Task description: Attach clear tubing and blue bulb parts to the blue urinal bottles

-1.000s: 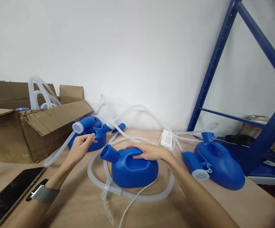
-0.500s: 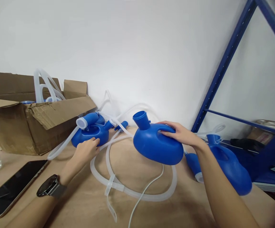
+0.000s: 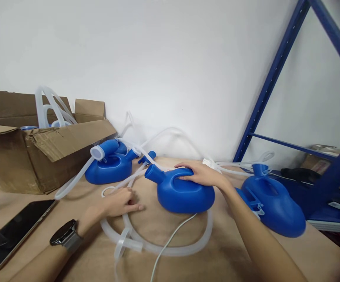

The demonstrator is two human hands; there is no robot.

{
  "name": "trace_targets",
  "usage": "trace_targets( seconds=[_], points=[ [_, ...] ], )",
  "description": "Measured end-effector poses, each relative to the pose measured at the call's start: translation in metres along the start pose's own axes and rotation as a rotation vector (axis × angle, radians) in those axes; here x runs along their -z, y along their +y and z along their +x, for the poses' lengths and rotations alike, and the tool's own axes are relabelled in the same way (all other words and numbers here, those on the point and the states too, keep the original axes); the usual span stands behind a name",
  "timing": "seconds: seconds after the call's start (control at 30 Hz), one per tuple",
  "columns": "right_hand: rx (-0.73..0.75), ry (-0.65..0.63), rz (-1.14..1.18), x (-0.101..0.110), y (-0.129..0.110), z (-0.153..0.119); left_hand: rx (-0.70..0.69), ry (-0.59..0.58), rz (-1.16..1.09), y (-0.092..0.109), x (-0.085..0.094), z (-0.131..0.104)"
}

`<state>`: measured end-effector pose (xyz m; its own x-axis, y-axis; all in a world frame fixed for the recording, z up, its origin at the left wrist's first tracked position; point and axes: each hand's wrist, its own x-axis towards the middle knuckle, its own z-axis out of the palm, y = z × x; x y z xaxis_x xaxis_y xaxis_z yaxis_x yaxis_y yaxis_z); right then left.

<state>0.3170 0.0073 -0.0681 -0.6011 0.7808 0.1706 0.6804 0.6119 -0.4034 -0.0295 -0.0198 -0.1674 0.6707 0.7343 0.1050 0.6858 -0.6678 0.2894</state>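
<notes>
A blue plastic urinal bottle (image 3: 186, 197) rests upright on the table, its open neck tilted up to the left. The fingers of my right hand (image 3: 198, 173) are curled over its top handle. My left hand (image 3: 121, 201) is low over the table, left of that bottle, fingers curled on a clear hose (image 3: 184, 250) and thumb pointing right. How the fingers meet the hose is partly hidden. The hose loops in front of the bottle and carries a translucent strap (image 3: 123, 242). Behind my left hand sits another blue urinal bottle (image 3: 108, 170) with a capped neck.
An open cardboard box (image 3: 8, 160) with hoses inside stands at the left. A phone (image 3: 15, 235) lies in front of it. At the right are another blue bottle (image 3: 278, 203) and a blue metal rack (image 3: 261, 98). A white cable (image 3: 170, 243) crosses the table.
My right hand has lowered the blue bottle and tipped its neck leftward. My left hand has moved nearer and rightward, away from the rear bottle. The hose loop has shifted slightly toward me.
</notes>
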Motion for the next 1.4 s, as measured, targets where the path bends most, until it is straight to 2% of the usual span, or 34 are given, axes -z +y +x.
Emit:
trace_targets(
  seconds=[0.07,0.23,0.33,0.47,0.6,0.73,0.83,0.9,1.03,1.2,1.4],
  points=[
    [-0.023,0.001,-0.004,-0.012,0.001,0.006,0.001,0.049,-0.065,0.003,0.007,0.0],
    [-0.074,0.007,0.025,-0.037,0.005,0.019,0.141,0.379,-0.349,0.002,0.024,-0.003],
    [-0.075,0.028,0.046,-0.044,0.004,0.022,0.222,0.449,-0.484,-0.004,0.03,-0.005],
    [-0.072,-0.058,0.105,-0.04,-0.005,0.02,0.237,0.4,-0.48,-0.01,0.028,-0.004],
    [-0.071,-0.158,0.13,-0.027,-0.006,0.014,0.302,0.476,-0.234,-0.019,0.018,-0.001],
    [-0.19,-0.277,0.109,-0.015,0.011,0.006,0.396,0.496,0.173,-0.03,0.009,-0.002],
    [-0.298,-0.233,0.16,-0.012,0.032,0.002,0.494,0.442,0.302,-0.032,0.006,-0.002],
    [-0.338,-0.208,0.226,-0.015,0.048,0.001,0.582,0.396,0.292,-0.032,0.004,-0.002],
    [-0.365,-0.272,0.27,-0.026,0.074,0.003,0.695,0.345,0.167,-0.037,0.001,-0.001],
    [-0.295,-0.243,0.22,-0.031,0.082,0.006,0.639,0.332,-0.131,-0.042,-0.002,0.0],
    [-0.282,-0.075,0.142,-0.023,0.078,0.005,0.597,0.27,-0.367,-0.03,-0.002,0.006]
  ],
)
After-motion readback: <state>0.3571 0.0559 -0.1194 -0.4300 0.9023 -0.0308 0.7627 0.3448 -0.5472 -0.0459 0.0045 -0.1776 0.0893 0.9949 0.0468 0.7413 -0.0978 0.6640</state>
